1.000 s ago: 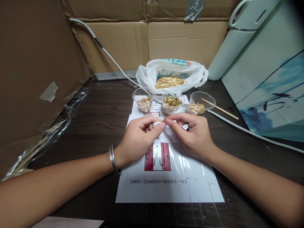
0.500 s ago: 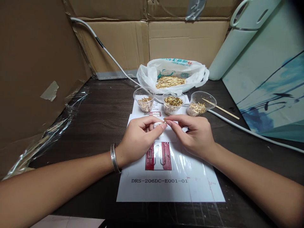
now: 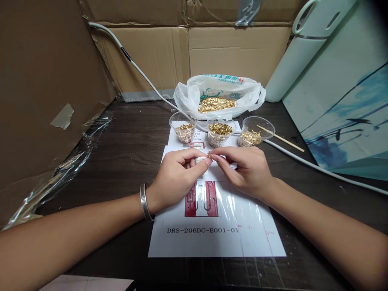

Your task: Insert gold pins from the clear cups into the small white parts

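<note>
Left hand (image 3: 177, 173) angled in from eight o'clock, right hand (image 3: 248, 171) from four, both curled, pinched on a tiny brass piece (image 3: 209, 154) where they meet, above white paper (image 3: 216, 245), dark tabletop (image 3: 133, 137) stretching toward nine, plastic cups (image 3: 268, 131) close at twelve, cardboard wall (image 3: 233, 60) behind.

A single head-worn camera looks forward and down, fairly close, across the tabletop (image 3: 136, 121) toward the cardboard wall (image 3: 239, 52).

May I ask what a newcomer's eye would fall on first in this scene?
Probably the open white bag at the back of the table, with its heap of golden rods. In front, three clear cups stand in a row, holding small golden pieces. Nearer, the left hand and right hand meet at a tiny golden part above the printed sheet.
</note>
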Tool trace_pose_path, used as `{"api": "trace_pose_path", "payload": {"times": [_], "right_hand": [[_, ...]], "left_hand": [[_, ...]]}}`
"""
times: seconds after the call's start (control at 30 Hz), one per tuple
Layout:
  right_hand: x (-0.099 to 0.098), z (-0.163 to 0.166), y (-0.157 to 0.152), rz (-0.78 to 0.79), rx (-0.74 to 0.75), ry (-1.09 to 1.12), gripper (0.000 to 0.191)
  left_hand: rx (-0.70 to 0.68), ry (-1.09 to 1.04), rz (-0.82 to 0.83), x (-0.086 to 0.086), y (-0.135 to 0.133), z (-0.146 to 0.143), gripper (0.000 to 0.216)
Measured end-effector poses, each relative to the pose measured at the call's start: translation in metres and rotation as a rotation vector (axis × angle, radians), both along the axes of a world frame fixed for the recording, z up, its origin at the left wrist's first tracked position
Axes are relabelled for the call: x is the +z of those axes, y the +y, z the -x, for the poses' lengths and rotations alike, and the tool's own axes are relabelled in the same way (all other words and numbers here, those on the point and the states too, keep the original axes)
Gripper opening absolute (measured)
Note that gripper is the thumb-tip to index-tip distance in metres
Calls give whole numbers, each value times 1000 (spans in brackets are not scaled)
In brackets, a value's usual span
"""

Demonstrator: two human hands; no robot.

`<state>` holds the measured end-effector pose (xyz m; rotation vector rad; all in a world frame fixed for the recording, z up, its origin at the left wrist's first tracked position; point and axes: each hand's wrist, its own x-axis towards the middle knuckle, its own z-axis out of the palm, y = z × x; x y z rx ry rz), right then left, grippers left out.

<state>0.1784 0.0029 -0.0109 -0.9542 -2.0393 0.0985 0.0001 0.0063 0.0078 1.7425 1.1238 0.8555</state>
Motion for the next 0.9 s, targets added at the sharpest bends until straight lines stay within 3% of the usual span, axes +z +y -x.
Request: {"api": "trace_pose_path", "payload": {"times": [0.4,0.9], "right_hand": [[-1,0,-3,46,-8,22,14],[1,-4,0,-115,46,-167,12]], "left_hand": [[-4,-4,-1,0,0,1,18],[21,21,13,-3,0,0,17]]}}
